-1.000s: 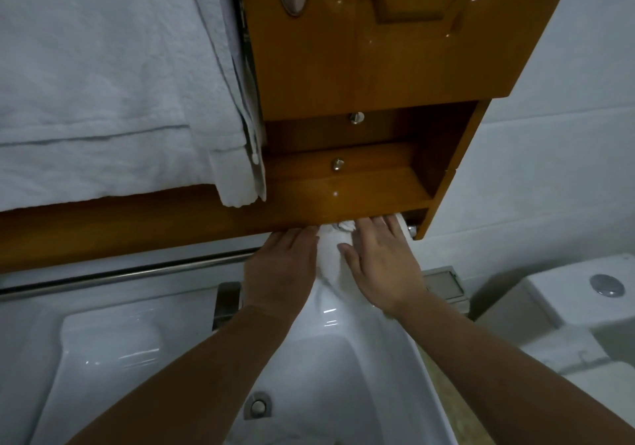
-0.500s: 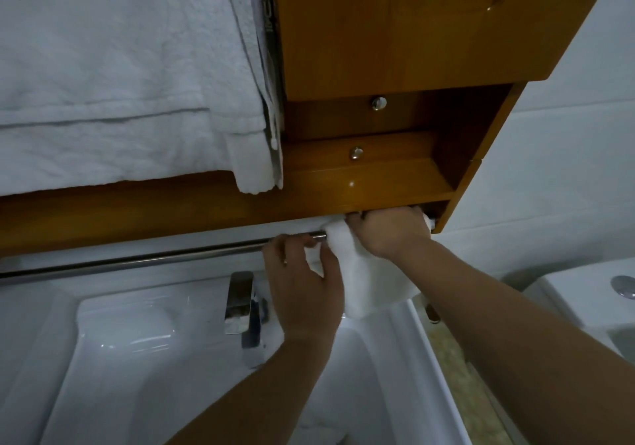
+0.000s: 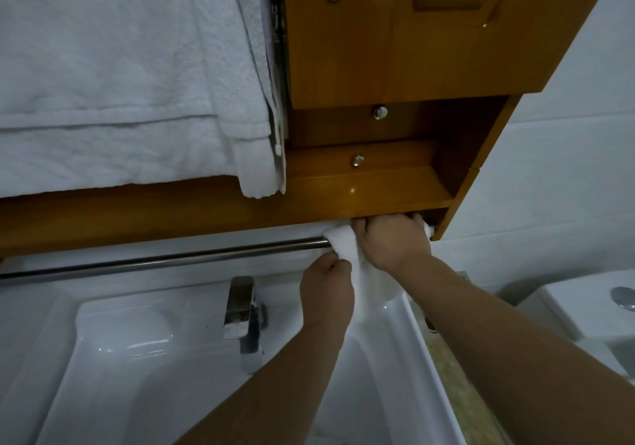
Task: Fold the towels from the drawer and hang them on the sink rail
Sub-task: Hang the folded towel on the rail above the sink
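Under the wooden shelf, the right hand curls over the small white towel draped on the rail at its right end. The left hand, at seven o'clock of it, pinches the towel's left edge. A second ago both hands lay flat on the cloth; now it hangs above the sink, so probably only straightening remains.

Rail brushed metal; cabinet glossy wood; sink glossy ceramic; towel soft cloth.
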The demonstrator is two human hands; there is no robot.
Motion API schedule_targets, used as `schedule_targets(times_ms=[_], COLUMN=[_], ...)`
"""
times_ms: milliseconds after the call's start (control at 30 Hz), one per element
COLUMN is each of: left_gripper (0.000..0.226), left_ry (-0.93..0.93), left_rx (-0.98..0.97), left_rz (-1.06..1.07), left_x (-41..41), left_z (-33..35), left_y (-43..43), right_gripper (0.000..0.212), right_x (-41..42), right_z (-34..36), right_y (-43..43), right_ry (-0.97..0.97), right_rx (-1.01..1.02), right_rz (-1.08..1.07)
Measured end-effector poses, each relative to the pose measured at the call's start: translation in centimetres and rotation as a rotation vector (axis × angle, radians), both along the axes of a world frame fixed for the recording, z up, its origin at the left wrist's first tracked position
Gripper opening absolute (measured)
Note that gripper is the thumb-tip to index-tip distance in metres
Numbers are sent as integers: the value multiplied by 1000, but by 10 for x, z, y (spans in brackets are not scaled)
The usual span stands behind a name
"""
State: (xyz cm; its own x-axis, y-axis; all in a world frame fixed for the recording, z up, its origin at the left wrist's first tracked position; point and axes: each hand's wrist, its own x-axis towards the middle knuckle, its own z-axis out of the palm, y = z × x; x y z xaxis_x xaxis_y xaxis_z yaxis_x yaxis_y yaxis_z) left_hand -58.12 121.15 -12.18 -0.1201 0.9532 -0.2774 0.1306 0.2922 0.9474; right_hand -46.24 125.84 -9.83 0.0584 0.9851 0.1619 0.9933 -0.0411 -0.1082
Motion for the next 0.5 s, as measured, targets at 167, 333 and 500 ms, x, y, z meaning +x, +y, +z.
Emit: schedule_targets(times_ms=[167, 333, 500], left_gripper=[42, 44, 40], left_ry=[-73, 60, 162], left_rx=[-20, 22, 97], left_rz=[52, 67, 83], left_x=[1, -8, -11], left_z=[16, 27, 32], left_y=[3, 10, 17], right_gripper=[39, 20, 37], right_x=[4, 17, 14], right_z=[1, -31, -37], right_y=[-9, -56, -74], right_ry=[210, 416, 959], right_rx=[89, 435, 310], right_rz=[76, 19, -371])
